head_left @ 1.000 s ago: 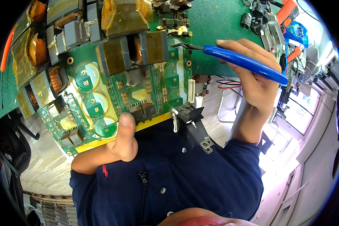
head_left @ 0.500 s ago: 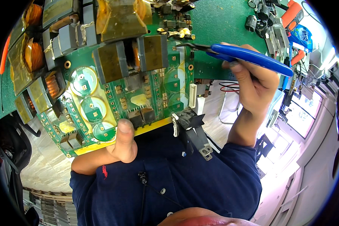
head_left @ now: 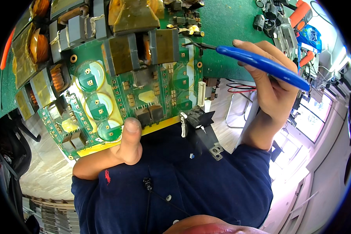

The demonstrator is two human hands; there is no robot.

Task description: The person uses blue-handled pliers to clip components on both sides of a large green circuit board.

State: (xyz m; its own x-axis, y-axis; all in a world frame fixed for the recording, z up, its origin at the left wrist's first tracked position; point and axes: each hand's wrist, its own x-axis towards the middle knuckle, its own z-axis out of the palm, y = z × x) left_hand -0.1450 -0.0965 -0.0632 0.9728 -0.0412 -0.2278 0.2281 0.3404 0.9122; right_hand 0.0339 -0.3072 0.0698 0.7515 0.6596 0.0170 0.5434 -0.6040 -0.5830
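Observation:
My left hand (head_left: 130, 144) grips the near edge of a large green circuit board (head_left: 91, 50), its thumb on top and its other fingers hidden beneath. In my right hand (head_left: 273, 80) is a pair of blue-handled pliers (head_left: 257, 64). Their thin dark jaws reach over the board's right side, close to a round ringed pad with small holes; I cannot tell whether they touch it. Wound coils and taped transformers (head_left: 124, 50) crowd the board's far part. A black bracket with metal tabs (head_left: 201, 121) sticks out at its near right corner, beside a white connector (head_left: 201, 93).
The board's far part lies over a green work surface (head_left: 226, 23). Several black cylindrical components (head_left: 269, 27), an orange-handled tool (head_left: 300, 13) and a blue packet (head_left: 312, 37) lie at the far right. Red and black wires (head_left: 241, 86) hang at the table's edge.
The board has shifted slightly away and to the right. My right hand has moved a little right, and the pliers have turned so their handles now overlap in view.

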